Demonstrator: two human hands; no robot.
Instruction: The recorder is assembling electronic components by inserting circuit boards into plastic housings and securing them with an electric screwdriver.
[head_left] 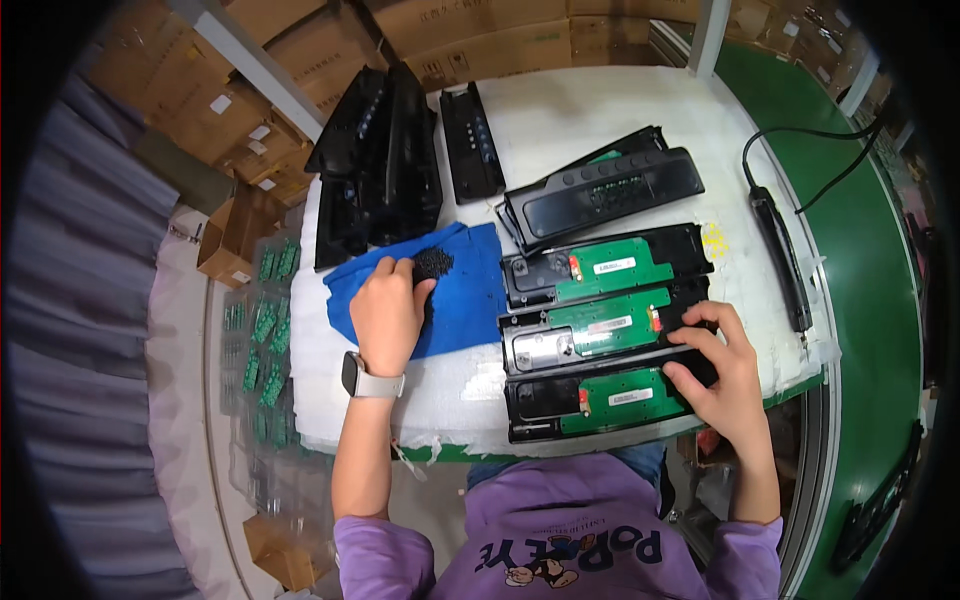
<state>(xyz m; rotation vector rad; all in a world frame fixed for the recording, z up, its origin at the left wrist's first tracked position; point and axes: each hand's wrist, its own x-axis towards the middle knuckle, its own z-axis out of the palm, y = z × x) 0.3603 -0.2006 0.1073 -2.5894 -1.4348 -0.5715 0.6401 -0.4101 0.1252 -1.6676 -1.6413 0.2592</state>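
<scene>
My left hand (388,308) is over a blue cloth (465,300), its fingers bent together at the edge of a pile of small black screws (433,263). Whatever its fingertips pinch is hidden. On the right, my right hand (722,372) rests by the right ends of the black plastic housings, thumb and fingers bent but apart. Its fingertips are at the middle housing (683,300). Three housings lie in a row, each with a green circuit board: the far board (640,262), the middle board (610,325) and the near board (632,393).
More black housings (610,195) lie beyond the row, and others are stacked (385,160) at the back left. A single narrow housing (470,140) stands beside the stack. An electric screwdriver (780,255) with a cord lies at the right. Trays of green boards (262,345) are at the left.
</scene>
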